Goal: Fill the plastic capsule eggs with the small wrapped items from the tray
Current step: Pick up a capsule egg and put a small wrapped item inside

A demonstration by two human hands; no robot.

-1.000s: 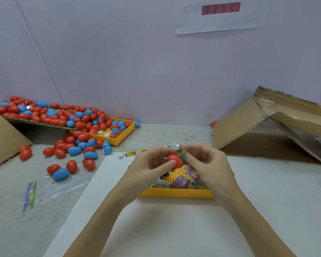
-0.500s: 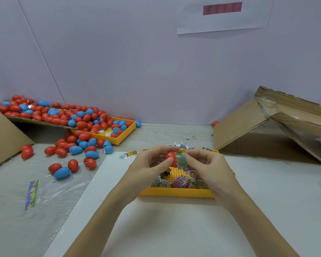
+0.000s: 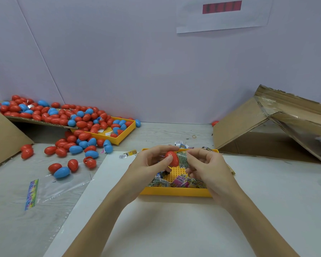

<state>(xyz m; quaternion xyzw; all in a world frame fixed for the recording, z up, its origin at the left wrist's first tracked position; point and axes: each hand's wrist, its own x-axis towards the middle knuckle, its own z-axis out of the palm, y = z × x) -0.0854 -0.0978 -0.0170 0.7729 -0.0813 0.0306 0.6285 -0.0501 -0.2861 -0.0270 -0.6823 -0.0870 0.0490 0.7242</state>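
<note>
1 red egg [image 3: 172,158] in left hand [image 3: 150,165], 1 wrapped packet [image 3: 183,159] (green) in right hand [image 3: 208,166]

red egg half [image 3: 172,158], green wrapped item [image 3: 183,159] beside

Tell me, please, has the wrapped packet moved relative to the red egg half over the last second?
Yes: the wrapped packet has emerged rightward from behind the red egg half, above the yellow tray.

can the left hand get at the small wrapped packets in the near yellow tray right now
Probably not at once: the left hand grips a red plastic egg half. The wrapped packets lie uncovered just below in the yellow plastic tray.
</note>
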